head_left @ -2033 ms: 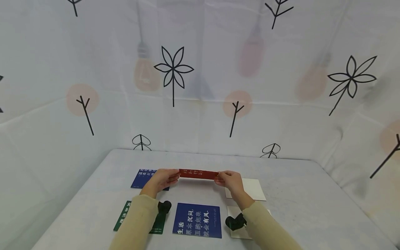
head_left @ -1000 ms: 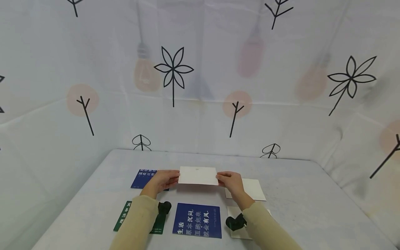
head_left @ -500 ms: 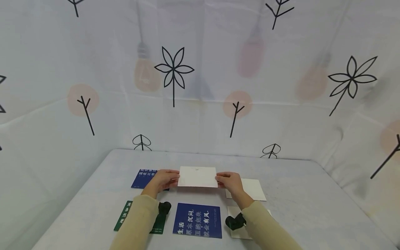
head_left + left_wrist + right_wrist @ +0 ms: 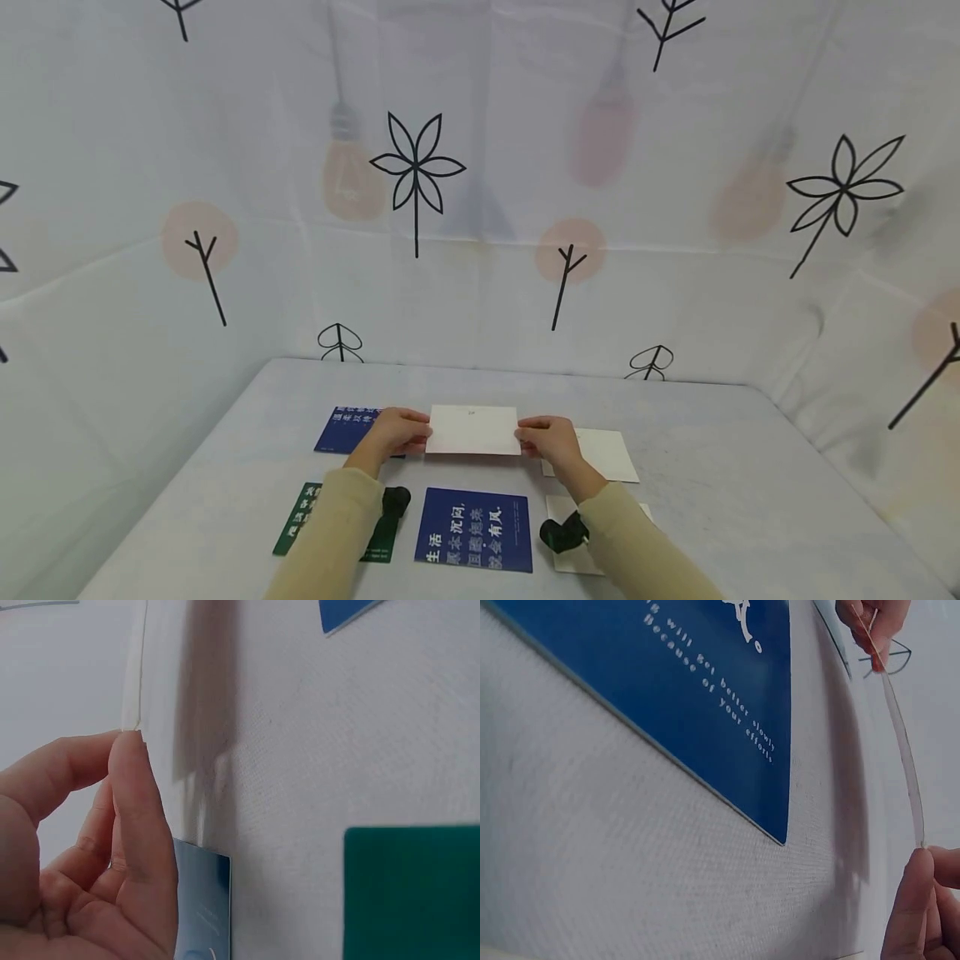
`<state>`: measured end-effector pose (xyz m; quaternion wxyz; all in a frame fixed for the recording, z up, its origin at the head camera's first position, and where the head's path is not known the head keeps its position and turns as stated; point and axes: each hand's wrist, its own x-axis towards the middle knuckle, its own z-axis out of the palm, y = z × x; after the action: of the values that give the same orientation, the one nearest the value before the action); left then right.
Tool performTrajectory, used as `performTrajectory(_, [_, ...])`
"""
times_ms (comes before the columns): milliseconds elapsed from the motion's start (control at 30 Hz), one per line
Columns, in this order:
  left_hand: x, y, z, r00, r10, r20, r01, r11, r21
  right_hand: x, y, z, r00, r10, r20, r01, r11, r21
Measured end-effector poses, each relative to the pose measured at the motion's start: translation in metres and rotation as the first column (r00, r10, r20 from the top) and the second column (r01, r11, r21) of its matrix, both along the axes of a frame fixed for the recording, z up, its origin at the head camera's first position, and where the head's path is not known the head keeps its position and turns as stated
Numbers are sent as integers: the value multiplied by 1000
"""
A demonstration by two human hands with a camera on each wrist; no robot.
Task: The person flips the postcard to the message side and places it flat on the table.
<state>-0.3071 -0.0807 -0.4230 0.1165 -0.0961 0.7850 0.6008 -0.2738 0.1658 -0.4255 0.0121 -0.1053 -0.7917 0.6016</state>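
Note:
Between my two hands a postcard [image 4: 473, 430] is held up above the table, its plain white face toward the head camera. My left hand [image 4: 393, 432] pinches its left edge between thumb and fingers. At the opposite edge my right hand [image 4: 552, 440] pinches it the same way. Both wrist views show the postcard nearly edge-on, as a thin strip [image 4: 906, 757], with a shadow on the cloth beside it. Its other face is hidden now. A blue postcard [image 4: 474, 529] with white lettering lies flat below the hands.
Another blue postcard [image 4: 337, 432] lies partly behind the left hand, and a green one [image 4: 384, 537] partly under the left forearm. Two white cards lie on the right, one farther card [image 4: 611, 454] and one nearer card [image 4: 564, 564]. A patterned cloth [image 4: 480, 292] hangs behind the table.
Two seconds ago the postcard's red printed face showed, tilted; it has since been turned over to its white face. Over the last half second both hands and the postcard have lowered slightly.

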Motion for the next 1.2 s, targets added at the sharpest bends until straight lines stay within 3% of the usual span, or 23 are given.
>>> performTrajectory(900, [7,6,3,1000,13,11,-11,993,-117,1,0,-11,999,34,24,-36,997,72])
performTrajectory(1200, [8,7,4,1000,2,15,1,990,-142,0,-1,-11,997,32,73,-39,994,101])
